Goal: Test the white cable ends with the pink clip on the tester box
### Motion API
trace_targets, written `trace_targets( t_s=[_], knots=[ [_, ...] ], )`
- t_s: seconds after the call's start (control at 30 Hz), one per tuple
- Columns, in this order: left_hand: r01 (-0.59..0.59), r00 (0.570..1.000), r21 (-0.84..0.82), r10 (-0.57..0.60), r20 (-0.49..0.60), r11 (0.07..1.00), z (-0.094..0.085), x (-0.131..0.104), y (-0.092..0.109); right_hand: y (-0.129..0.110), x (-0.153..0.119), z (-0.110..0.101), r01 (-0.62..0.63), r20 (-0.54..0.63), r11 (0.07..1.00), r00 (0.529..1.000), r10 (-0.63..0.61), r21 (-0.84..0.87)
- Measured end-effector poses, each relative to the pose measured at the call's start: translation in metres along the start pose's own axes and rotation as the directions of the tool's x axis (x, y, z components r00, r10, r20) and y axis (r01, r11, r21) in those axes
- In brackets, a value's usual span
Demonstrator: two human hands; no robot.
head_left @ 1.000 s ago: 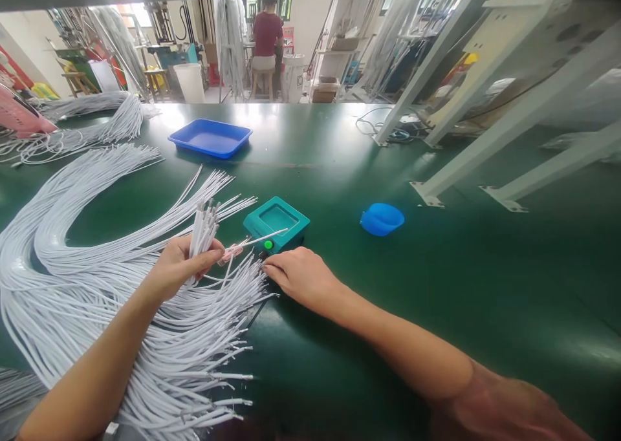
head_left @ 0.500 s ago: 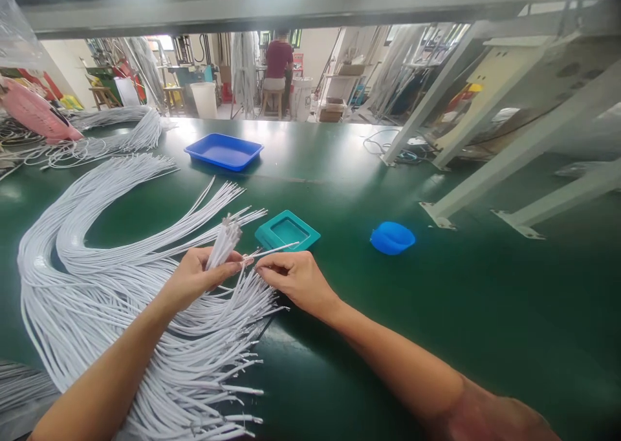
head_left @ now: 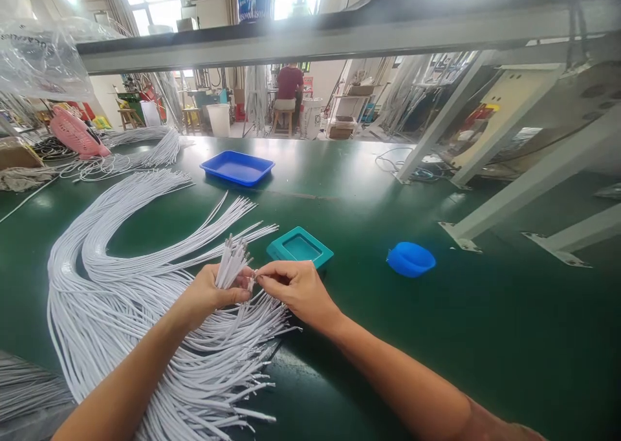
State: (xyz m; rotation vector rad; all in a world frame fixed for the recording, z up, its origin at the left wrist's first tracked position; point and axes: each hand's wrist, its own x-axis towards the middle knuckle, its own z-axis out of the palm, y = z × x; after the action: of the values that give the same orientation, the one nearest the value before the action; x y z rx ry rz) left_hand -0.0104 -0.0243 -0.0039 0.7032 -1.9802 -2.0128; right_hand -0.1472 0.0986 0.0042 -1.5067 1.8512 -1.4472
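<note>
My left hand (head_left: 206, 295) is closed round a small bunch of white cables (head_left: 231, 263), whose tips point up. Close against it, my right hand (head_left: 301, 292) pinches a cable end between thumb and fingers at the left hand's fingertips. Beneath and left of both hands, a large pile of white cables (head_left: 121, 318) curves over the green table, with its loose ends pointing right. A teal tray (head_left: 323, 255) lies just behind my right hand. To the right stands a blue bowl (head_left: 411, 260).
A blue tray (head_left: 237, 168) sits farther back on the green table (head_left: 349, 195). Metal legs (head_left: 509, 192) stand on the right, under a crossbar (head_left: 310, 40). A pink object (head_left: 77, 132) and more cables are at the back left. A person (head_left: 290, 88) sits in the background.
The view has tilted up and shifted left, so everything appears lower and farther right. The single cable that stuck out rightward between my hands no longer does; my right fingertips now meet my left ones.
</note>
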Motion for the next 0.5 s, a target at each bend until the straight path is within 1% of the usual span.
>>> trace_targets(
  t_s=[0.07, 0.1, 0.13, 0.17, 0.23, 0.33, 0.4, 0.43, 0.47, 0.5],
  knots=[
    [-0.014, 1.0, -0.027, 0.014, -0.002, 1.0, -0.004, -0.001, -0.001, -0.001, -0.003, -0.002, 0.021, -0.026, 0.999, 0.999, -0.021, -0.031],
    [-0.022, 0.999, -0.037, 0.022, 0.023, 0.999, -0.007, -0.002, -0.001, -0.001, -0.005, -0.003, 0.024, -0.033, 0.999, 0.999, -0.025, -0.036],
    [-0.018, 0.997, -0.046, 0.022, 0.081, 0.999, -0.011, -0.003, -0.002, 0.0, -0.006, -0.004, 0.021, -0.036, 0.999, 0.999, -0.022, -0.035],
    [-0.01, 0.984, -0.051, 0.019, 0.175, 0.999, -0.015, -0.005, -0.003, 0.001, -0.008, -0.004, 0.013, -0.032, 1.0, 0.999, -0.014, -0.026],
    [0.02, 0.921, -0.046, -0.001, 0.388, 0.999, -0.024, -0.007, -0.004, 0.004, -0.009, -0.005, -0.005, -0.002, 1.0, 1.0, 0.005, 0.009],
    [0.041, 0.829, 0.011, -0.04, 0.558, 0.999, -0.034, -0.009, -0.002, 0.005, -0.008, -0.008, -0.025, 0.078, 0.998, 0.997, 0.02, 0.059],
    [0.014, 0.775, 0.09, -0.067, 0.628, 0.996, -0.039, -0.01, 0.001, 0.002, -0.005, -0.015, -0.016, 0.202, 0.999, 0.979, 0.006, 0.045],
    [-0.018, 0.776, 0.107, -0.053, 0.628, 0.994, -0.04, -0.01, 0.002, -0.002, -0.003, -0.02, 0.009, 0.259, 1.0, 0.966, -0.011, 0.008],
    [-0.06, 0.813, 0.093, -0.005, 0.582, 0.994, -0.04, -0.01, 0.002, -0.005, -0.001, -0.025, 0.053, 0.288, 0.997, 0.957, -0.035, -0.056],
    [-0.11, 0.871, 0.054, 0.07, 0.486, 0.993, -0.04, -0.009, 0.001, -0.01, 0.001, -0.03, 0.11, 0.267, 0.983, 0.961, -0.069, -0.145]
  ],
)
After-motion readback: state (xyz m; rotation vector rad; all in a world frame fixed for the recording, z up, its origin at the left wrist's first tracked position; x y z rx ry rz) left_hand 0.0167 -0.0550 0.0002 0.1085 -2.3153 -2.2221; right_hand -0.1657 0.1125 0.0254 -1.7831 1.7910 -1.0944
